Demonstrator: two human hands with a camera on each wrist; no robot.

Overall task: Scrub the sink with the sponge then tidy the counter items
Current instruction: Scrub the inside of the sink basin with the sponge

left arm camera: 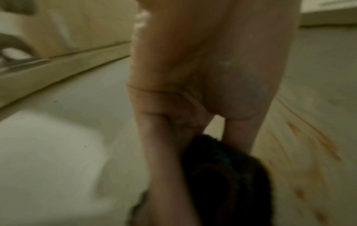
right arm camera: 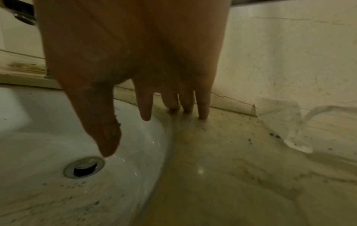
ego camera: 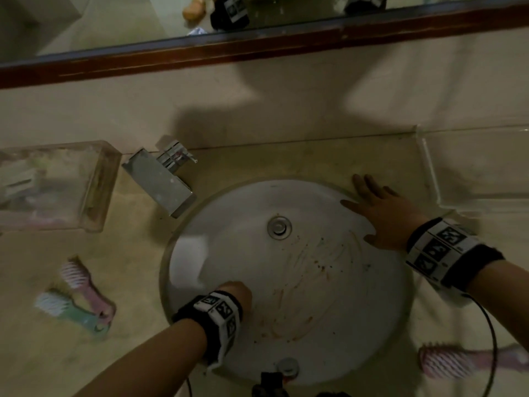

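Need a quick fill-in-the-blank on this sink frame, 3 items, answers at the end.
1. The right hand lies with fingers spread flat on the far right ____ of the sink.
2. The left hand grips a dark sponge down inside the ____.
3. Orange-brown smears streak the basin between the near wall and the ____.

Missing words: rim; basin; drain
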